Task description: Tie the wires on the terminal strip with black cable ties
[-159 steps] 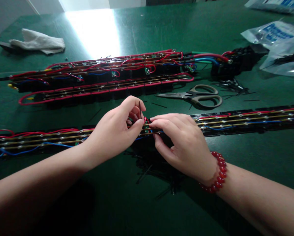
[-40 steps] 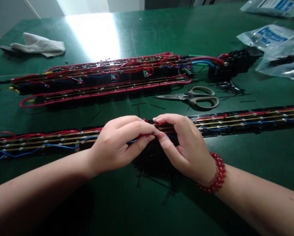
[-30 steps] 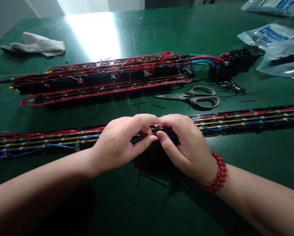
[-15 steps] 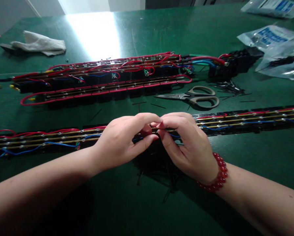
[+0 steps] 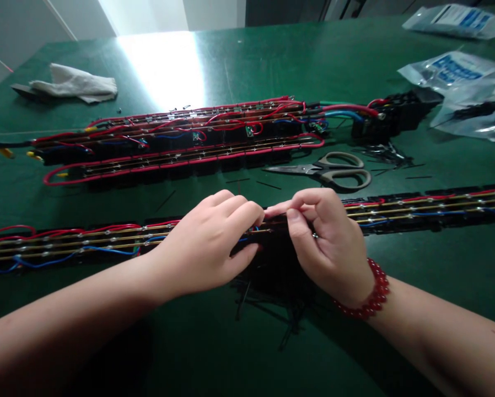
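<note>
A long black strip (image 5: 115,238) with brass-coloured rods and red and blue wires lies across the table in front of me. My left hand (image 5: 214,237) is wrapped over its middle, fingers curled along the top and thumb on the near side. Just to the right, my right hand (image 5: 326,237) is closed in a pinch, thumb against curled fingers, with one finger reaching toward my left fingertips. What the pinch holds is too small and dark to make out. Loose thin black strips (image 5: 289,325), like cable ties, lie in shadow below the hands.
Scissors (image 5: 326,170) lie beyond my hands, beside more black strips (image 5: 383,154). Behind them is a second wired assembly (image 5: 181,160) with thick cables running to a black connector block (image 5: 396,118). Plastic bags (image 5: 458,69) sit at right, a white cloth (image 5: 74,82) at far left.
My right hand has drawn slightly right and closed into a tighter pinch, opening a gap between the hands. The left fingers have curled further. The whole view has shifted a little.
</note>
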A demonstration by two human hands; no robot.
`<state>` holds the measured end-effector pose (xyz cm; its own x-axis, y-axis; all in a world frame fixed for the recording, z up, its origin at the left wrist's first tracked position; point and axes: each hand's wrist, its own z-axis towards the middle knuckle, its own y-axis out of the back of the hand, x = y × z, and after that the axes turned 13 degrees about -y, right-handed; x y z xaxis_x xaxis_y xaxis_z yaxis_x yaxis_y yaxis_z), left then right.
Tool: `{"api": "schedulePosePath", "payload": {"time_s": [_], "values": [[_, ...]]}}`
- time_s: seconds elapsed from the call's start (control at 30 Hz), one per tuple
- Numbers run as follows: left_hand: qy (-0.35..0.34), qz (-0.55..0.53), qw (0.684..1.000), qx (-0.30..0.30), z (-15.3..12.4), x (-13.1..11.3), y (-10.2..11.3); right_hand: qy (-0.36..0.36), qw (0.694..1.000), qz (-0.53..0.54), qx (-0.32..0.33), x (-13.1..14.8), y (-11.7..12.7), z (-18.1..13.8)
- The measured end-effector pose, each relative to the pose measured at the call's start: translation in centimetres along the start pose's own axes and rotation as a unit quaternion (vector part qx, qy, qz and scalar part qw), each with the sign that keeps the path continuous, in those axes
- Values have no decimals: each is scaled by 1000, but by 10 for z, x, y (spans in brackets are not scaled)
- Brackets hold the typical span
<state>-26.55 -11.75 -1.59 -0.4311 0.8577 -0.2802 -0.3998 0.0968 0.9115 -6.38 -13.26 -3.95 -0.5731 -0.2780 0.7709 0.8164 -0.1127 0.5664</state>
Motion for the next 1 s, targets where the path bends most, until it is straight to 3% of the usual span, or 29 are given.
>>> {"api": "schedulePosePath", "payload": {"time_s": [0.3,0.53,0.73,1.0], "values": [[-34,2,999,-31,-2,5,-9,-10,1000,-1,-19,2,0,0],[-50,42,998,-14,-3,5,-11,8,1000,2,-27,-2,1,1],[-51,58,997,-12,-4,6,-12,-28,996,78,-13,-7,-3,-3],[-49,71,996,-13,-5,6,-13,-19,998,50,-13,-5,-3,-3]]}}
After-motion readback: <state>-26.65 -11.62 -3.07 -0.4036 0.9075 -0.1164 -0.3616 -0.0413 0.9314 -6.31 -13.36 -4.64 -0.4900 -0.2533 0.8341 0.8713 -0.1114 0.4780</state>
